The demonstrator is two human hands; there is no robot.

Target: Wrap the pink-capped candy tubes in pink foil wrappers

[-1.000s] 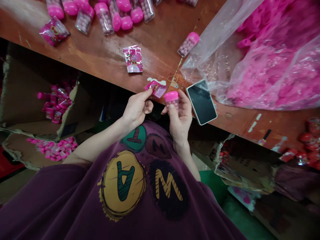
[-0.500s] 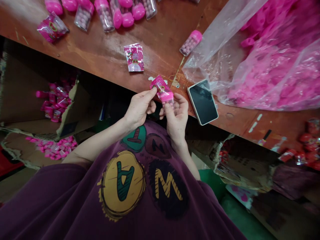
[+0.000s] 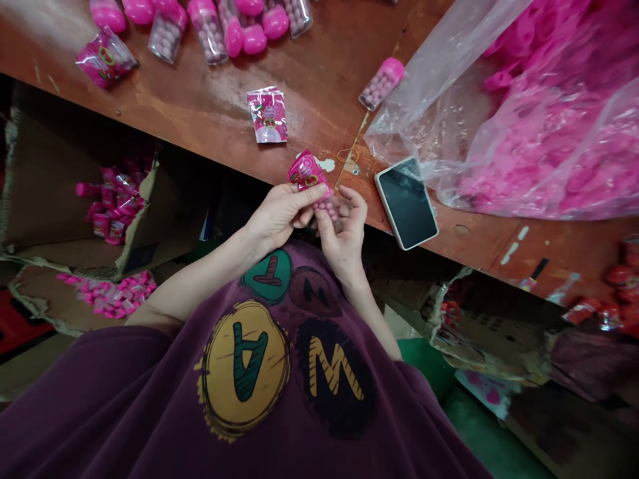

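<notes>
Just left of the phone (image 3: 407,203), your right hand (image 3: 343,236) curls its fingers around the candy tube (image 3: 329,210), seemingly to steady it. Your left hand (image 3: 277,214) pinches the pink sleeve (image 3: 304,174) between thumb and forefinger, over the tube's cap end.

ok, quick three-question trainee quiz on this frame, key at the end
1. True or false: the phone lies on the table, touching neither hand.
2. What is the left hand pinching? A) a pink wrapper B) a loose cap C) the phone
3. What fills the clear tube in the right hand?
Key: 1 true; 2 A; 3 small pink balls.
</notes>
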